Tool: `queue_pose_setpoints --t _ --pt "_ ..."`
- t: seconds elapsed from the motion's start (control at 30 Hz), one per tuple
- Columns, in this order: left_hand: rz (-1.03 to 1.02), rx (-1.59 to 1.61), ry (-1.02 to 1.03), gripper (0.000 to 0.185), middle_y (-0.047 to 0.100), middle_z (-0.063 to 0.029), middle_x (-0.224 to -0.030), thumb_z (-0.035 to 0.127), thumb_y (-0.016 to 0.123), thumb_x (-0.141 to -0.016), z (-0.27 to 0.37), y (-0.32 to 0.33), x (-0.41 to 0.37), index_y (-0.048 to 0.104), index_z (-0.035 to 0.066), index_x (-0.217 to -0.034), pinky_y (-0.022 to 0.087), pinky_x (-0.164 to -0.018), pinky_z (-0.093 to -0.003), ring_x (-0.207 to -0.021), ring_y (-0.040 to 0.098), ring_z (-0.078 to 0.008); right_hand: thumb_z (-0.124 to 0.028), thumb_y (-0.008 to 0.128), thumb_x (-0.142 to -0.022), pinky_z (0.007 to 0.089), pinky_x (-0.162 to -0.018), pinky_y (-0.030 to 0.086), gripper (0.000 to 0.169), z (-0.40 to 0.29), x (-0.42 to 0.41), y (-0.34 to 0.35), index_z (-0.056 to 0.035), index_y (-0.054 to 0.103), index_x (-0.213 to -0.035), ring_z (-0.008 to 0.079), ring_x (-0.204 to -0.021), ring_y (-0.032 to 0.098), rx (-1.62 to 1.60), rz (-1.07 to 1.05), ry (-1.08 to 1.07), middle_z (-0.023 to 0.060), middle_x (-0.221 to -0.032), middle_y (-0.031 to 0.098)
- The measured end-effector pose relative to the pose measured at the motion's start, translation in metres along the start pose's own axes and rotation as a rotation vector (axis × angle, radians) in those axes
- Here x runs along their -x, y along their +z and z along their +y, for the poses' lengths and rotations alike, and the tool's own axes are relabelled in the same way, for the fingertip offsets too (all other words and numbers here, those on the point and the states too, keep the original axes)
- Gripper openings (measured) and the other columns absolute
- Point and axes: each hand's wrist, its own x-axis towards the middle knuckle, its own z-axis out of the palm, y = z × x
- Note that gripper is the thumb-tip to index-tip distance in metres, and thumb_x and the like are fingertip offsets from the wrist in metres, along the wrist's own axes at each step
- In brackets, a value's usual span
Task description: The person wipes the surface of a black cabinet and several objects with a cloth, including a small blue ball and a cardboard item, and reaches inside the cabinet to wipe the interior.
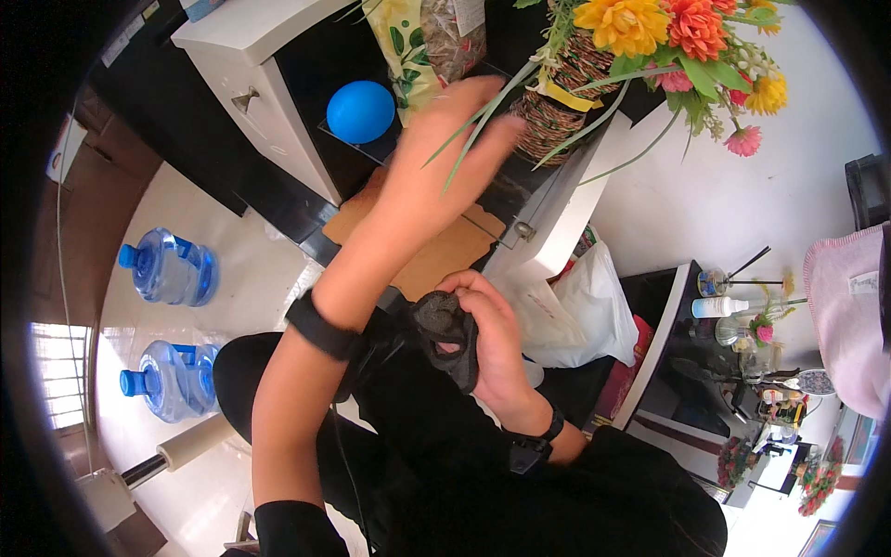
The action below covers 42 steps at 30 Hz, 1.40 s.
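My left hand (456, 143), blurred, reaches over the open cabinet drawer. Its fingers and thumb are apart and come up to the side of a rope-wrapped vase (553, 129); whether they touch it I cannot tell. Long green leaves cross in front of the hand. In my right hand (495, 334) is a bunched piece of dark grey fabric (445, 331), held near my lap, and skin shows through an opening in it. A blue ball-like object (360, 112) sits left of my left hand, beside a patterned plastic bag (404, 52). A tan sheet (424, 254) lies below my left forearm.
Artificial flowers (696, 31) rise from the vase. A white cabinet (285, 125) with a metal knob stands left. White plastic bags (592, 306) are at right, near a dark shelf (689, 369) holding bottles. Two water jugs (177, 268) stand on the floor. A cable (341, 445) hangs down.
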Motion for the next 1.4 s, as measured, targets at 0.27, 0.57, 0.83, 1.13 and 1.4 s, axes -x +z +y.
queue_pose_setpoints --t 0.27,0.57,0.83,1.13,1.4 --pt "0.02 -0.291 0.262 0.051 0.057 -0.0216 -0.111 0.023 0.075 -0.074 0.002 0.003 -0.007 0.053 -0.002 -0.113 0.043 -0.089 -0.0419 -0.1 0.056 -0.0369 -0.008 0.039 -0.092 0.0256 -0.049 0.037 0.017 -0.003 0.005 -0.009 -0.0034 0.053 -0.1 0.0122 -0.057 0.047 -0.103 0.001 -0.142 0.0078 -0.082 0.057" --pt "0.599 -0.495 -0.095 0.05 0.05 -0.0176 -0.118 0.021 0.074 -0.078 -0.048 -0.062 0.067 0.051 0.001 -0.118 0.042 -0.091 -0.0381 -0.107 0.05 -0.0314 -0.01 0.038 -0.091 0.026 -0.052 0.036 0.018 0.01 -0.001 0.003 -0.0023 0.048 -0.104 0.012 -0.054 0.042 -0.11 0.002 -0.03 0.0078 -0.08 0.055" --pt "0.389 0.288 -1.027 0.062 0.048 -0.0162 -0.124 0.042 0.066 -0.087 -0.111 -0.004 0.156 0.043 0.0 -0.127 0.042 -0.093 -0.0382 -0.109 0.051 -0.0275 -0.009 0.039 -0.091 0.0238 -0.051 0.036 0.017 0.016 0.007 -0.025 -0.0031 0.052 -0.101 0.0104 -0.058 0.045 -0.069 0.05 0.006 0.006 -0.08 0.056" --pt "0.232 0.53 -0.983 0.038 0.052 -0.0097 -0.115 0.027 0.055 -0.095 -0.078 -0.03 0.144 0.046 0.004 -0.124 0.045 -0.085 -0.0337 -0.104 0.053 -0.0176 -0.01 0.039 -0.09 0.0239 -0.051 0.037 0.019 0.02 0.015 -0.05 -0.0034 0.053 -0.102 0.0112 -0.058 0.046 -0.008 0.09 0.011 0.0057 -0.081 0.056" --pt "0.104 0.09 -0.067 0.061 0.057 -0.023 -0.111 0.018 0.071 -0.074 0.033 -0.018 0.021 0.044 -0.006 -0.122 0.045 -0.092 -0.0402 -0.109 0.056 -0.0348 -0.008 0.039 -0.086 0.0259 -0.062 0.044 0.034 0.014 0.02 -0.029 -0.003 0.049 -0.118 0.0136 -0.077 0.052 0.117 0.094 -0.023 0.0083 -0.106 0.054"
